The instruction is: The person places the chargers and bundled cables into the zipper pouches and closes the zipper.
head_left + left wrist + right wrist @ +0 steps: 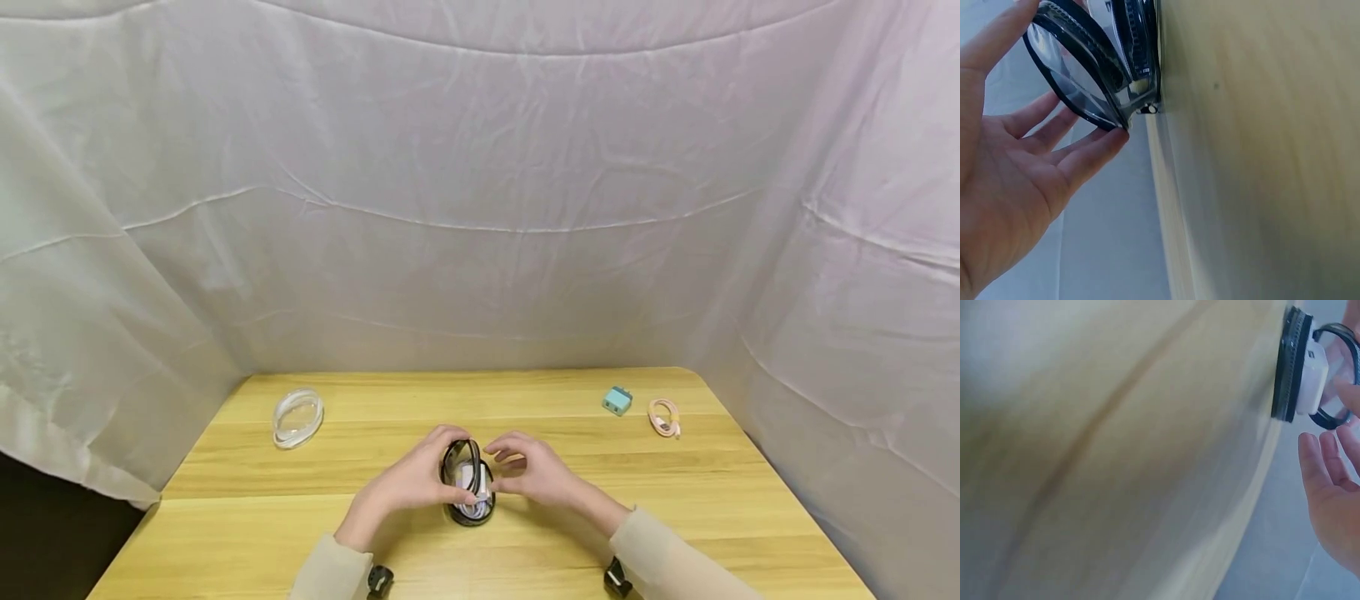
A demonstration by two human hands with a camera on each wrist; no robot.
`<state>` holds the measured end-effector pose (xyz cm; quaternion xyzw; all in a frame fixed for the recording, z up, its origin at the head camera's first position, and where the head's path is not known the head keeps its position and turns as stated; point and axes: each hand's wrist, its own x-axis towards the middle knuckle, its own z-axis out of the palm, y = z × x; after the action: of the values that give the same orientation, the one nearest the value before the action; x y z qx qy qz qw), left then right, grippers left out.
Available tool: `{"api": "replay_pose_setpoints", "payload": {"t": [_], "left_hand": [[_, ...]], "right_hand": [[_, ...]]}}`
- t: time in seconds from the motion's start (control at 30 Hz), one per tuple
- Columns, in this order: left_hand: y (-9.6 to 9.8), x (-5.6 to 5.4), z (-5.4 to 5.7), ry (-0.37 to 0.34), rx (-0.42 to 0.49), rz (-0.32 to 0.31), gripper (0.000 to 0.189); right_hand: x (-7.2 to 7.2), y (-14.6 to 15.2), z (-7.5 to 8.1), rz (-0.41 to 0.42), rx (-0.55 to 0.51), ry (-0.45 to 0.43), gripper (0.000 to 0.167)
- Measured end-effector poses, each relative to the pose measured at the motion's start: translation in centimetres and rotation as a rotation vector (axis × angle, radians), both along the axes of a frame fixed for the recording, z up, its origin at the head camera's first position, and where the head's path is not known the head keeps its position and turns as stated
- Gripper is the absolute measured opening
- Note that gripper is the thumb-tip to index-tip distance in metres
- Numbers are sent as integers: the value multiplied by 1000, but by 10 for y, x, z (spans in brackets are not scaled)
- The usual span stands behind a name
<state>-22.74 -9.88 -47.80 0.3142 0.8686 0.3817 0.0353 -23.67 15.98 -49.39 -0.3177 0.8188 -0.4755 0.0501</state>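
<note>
A small clear zip case (pixel 470 522) with black trim stands open at the front middle of the table. Its raised clear lid (pixel 1063 59) is gripped at the edge by my left hand (pixel 420 477), thumb on the near side and fingers on the far side. Inside the case sit a white charger plug (pixel 1313 378) and a pale coiled cable (pixel 469 507). My right hand (pixel 542 475) is just right of the case, fingers loosely bent, thumb tip close to the black rim. Nothing shows between its fingers.
At the back left lies a clear round case with white trim (pixel 319 412). A teal charger plug (pixel 617 402) and a coiled pink cable (pixel 653 415) lie at the back right. Grey cloth (pixel 480 292) hangs behind and beside the wooden table (pixel 262 533).
</note>
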Motion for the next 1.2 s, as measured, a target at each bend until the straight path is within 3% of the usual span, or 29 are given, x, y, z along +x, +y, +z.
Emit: {"api": "replay_pose_setpoints", "payload": {"t": [0.33,0.63,0.83,1.2], "left_hand": [[10,4,3,21,-95,-16,92],[19,5,2,56,-211,-24,94],[22,6,1,73,-255,-27,91],[27,8,1,53,-287,-40,81]], "right_hand": [[6,21,3,-59,-73,-18,43],[5,30,-1,-95,-7,-19,41],[3,26,-2,-82,33,-31,40],[-1,6,-5,-91,41,-150,35]]}}
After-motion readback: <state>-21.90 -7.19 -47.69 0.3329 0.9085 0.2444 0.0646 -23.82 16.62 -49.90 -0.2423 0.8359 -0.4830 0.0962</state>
